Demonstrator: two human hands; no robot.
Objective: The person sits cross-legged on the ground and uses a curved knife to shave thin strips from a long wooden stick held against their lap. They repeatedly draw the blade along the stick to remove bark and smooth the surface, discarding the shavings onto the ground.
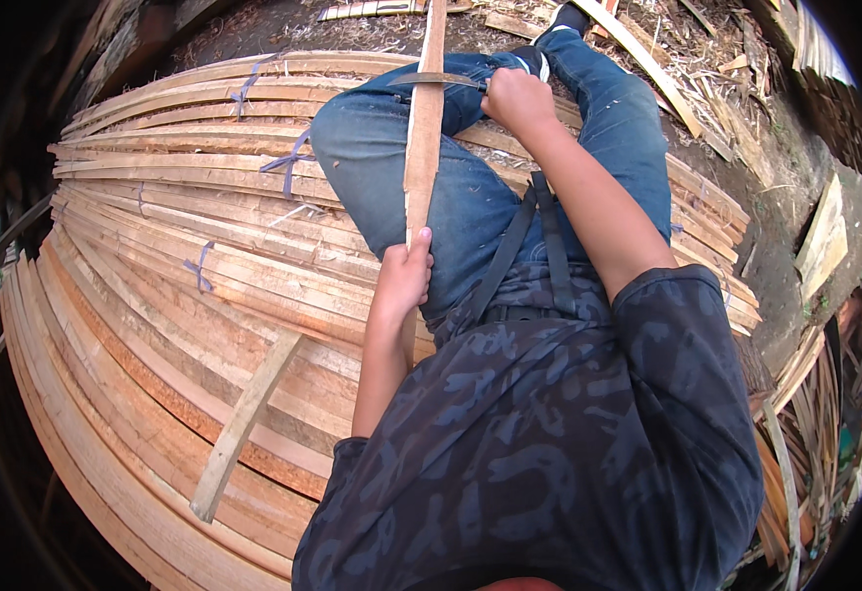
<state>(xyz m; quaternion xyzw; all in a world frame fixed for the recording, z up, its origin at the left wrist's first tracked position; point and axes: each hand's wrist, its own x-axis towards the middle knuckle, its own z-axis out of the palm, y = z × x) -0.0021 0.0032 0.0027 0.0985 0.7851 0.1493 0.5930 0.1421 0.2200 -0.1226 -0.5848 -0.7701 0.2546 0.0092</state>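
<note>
My left hand (pixel 404 276) is closed round the near part of a long wooden slat (pixel 424 148), its thumb lying along the top. The slat runs away from me over my bent left leg and out past the far edge of the view. Beyond my knee, my right hand (pixel 519 102) grips the dark handle of a knife (pixel 438 78). Its long, slightly curved blade lies crosswise at the slat, pointing left. Below the blade, the slat's left edge looks rough and splintered, with a step near my left hand.
Bundles of sawn slats (pixel 204 167), tied with purple strips, spread under and left of my legs. A loose short stick (pixel 244 428) lies across the planks at lower left. Wood shavings and offcuts (pixel 638 59) litter the far ground. A flat wood piece (pixel 823 238) rests at right.
</note>
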